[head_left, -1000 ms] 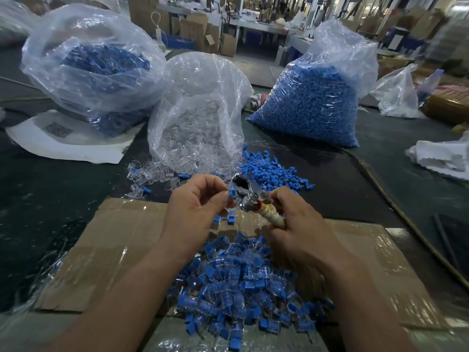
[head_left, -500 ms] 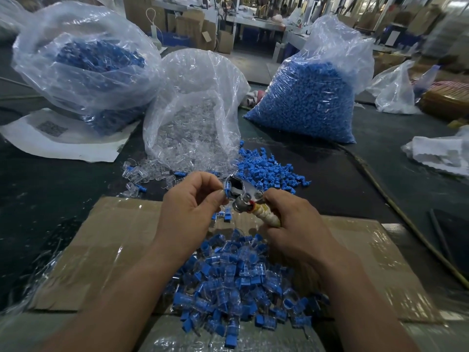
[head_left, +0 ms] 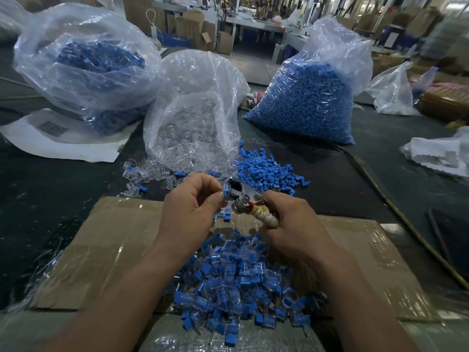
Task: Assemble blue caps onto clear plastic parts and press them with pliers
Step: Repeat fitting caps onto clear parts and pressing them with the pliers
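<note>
While lying nearest the viewer, a pile [head_left: 238, 283] of capped clear parts is resting on cardboard [head_left: 106, 237], which is covering part of a dark table [head_left: 38, 199]. Just beyond the pile, the left hand [head_left: 193, 207] is pinching one part [head_left: 226, 193] with a blue cap between thumb and curled fingers, holding it against the nose of the pliers [head_left: 241, 207]. The right hand [head_left: 291, 224] is gripping the pliers by their wrapped handle, fingers curled round it; whether the jaws are biting on the part cannot be told. Beyond the hands, loose caps [head_left: 269, 171] are lying on the table to the right and loose clear parts [head_left: 149, 171] to the left, both spilling from the foot of a clear bag [head_left: 195, 118]. Farther back, a caps bag [head_left: 307, 102] is standing on the right, and a left bag [head_left: 86, 67] holding blue pieces is sitting on a white sheet [head_left: 63, 138].
</note>
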Action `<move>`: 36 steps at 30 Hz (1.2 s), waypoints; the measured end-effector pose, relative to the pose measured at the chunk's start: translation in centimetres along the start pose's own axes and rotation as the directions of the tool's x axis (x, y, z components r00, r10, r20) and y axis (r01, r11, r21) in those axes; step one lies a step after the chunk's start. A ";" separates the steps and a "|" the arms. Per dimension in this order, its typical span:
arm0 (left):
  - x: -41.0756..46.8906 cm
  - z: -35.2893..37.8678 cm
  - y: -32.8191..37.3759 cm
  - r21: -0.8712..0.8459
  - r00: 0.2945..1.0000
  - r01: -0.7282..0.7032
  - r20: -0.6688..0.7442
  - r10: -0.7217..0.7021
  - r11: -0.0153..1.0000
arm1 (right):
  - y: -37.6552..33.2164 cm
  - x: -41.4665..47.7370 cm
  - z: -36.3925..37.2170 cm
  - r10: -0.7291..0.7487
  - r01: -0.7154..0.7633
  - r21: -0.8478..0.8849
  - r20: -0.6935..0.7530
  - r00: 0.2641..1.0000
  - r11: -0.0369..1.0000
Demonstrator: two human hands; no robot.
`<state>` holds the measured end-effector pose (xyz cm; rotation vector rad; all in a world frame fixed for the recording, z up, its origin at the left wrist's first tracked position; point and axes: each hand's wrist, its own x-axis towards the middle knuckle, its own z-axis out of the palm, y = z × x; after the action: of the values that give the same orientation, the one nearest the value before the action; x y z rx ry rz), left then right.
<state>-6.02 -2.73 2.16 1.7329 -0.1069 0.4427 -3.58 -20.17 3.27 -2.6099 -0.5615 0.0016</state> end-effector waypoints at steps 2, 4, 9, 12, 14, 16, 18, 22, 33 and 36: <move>0.0 0.0 0.0 0.021 1.000 -0.012 -0.005 0.012 1.000 | 0.0 0.0 0.1 0.009 -0.009 0.011 -0.005 1.000 1.000; -0.1 0.0 0.0 0.035 1.000 -0.017 -0.009 0.017 0.999 | 0.0 0.0 0.1 0.015 -0.015 0.018 -0.008 1.000 1.000; -0.1 0.0 -0.1 0.045 1.000 -0.018 -0.018 0.019 0.999 | 0.0 0.0 0.1 0.006 -0.006 -0.006 -0.021 1.000 1.000; -0.2 0.0 0.2 0.025 0.999 -0.033 -0.032 0.034 0.999 | 0.0 -0.1 0.1 -0.007 0.005 -0.041 -0.046 0.999 0.999; -0.2 0.0 0.2 0.006 0.999 -0.038 -0.037 0.039 0.999 | 0.0 -0.1 0.2 -0.026 0.023 -0.050 -0.065 0.998 0.998; -0.1 -0.1 0.1 0.000 0.999 -0.032 -0.031 0.032 0.999 | 0.1 0.0 0.2 -0.032 0.029 -0.045 -0.063 0.997 0.999; 0.0 0.0 0.0 0.019 1.000 -0.021 -0.020 0.021 1.000 | 0.3 0.1 0.2 -0.026 0.025 -0.021 -0.047 0.999 0.999; 0.4 -0.7 -0.1 -0.007 0.996 0.027 -0.082 -0.028 1.000 | 1.1 0.1 -0.3 -0.001 0.001 0.007 -0.043 0.999 1.000; 1.0 -2.5 0.6 -0.052 0.874 0.359 0.368 -0.316 0.932 | 2.9 -0.1 -1.2 0.141 -0.138 -0.036 0.129 0.982 0.990; 0.9 -2.7 0.6 -0.003 0.808 0.375 0.492 -0.325 0.927 | 3.0 0.0 -1.1 0.133 -0.126 -0.057 0.142 0.981 0.990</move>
<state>-5.95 -0.13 3.40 1.6834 -0.1600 -0.2781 -2.34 -23.05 2.92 -2.7035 -0.4455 0.2252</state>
